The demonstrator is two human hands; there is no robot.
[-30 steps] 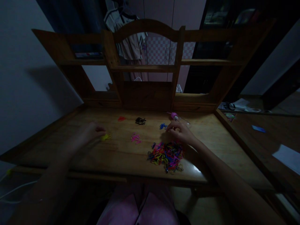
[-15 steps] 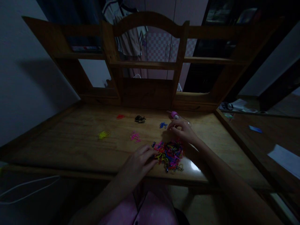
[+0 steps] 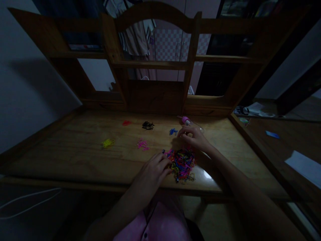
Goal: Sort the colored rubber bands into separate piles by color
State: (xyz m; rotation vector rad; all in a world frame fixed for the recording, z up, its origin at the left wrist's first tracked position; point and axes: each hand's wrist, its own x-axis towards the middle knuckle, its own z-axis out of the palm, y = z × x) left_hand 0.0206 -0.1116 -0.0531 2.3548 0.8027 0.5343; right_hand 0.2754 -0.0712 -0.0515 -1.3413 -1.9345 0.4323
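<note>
A mixed heap of small thin coloured loops [image 3: 185, 161], too small to tell whether bands or clips, lies near the desk's front edge. At its left side my left hand [image 3: 156, 167] has its fingertips curled and drawn together against the heap; what they pinch is hidden. Just beyond the heap hovers my right hand [image 3: 194, 136], thumb and index finger pinched; any piece between them is too small to see. Close to those fingertips is a little blue pile [image 3: 173, 131]. Separate piles of pink [image 3: 142, 144], black [image 3: 147, 125], red [image 3: 126, 123] and yellow [image 3: 108, 143] pieces lie farther left.
A clear bottle with a pink cap [image 3: 186, 119] lies behind my right hand. The wooden desk [image 3: 75, 150] has a shelf unit [image 3: 155, 97] along its back. At right, a lower surface [image 3: 263, 147] bears white paper [image 3: 303, 167] and a blue card [image 3: 272, 134].
The view has shifted slightly, raising the desk scene a little in the picture. My left fingers have moved farther into the heap's left edge. My right hand stays pinched near the blue pile.
</note>
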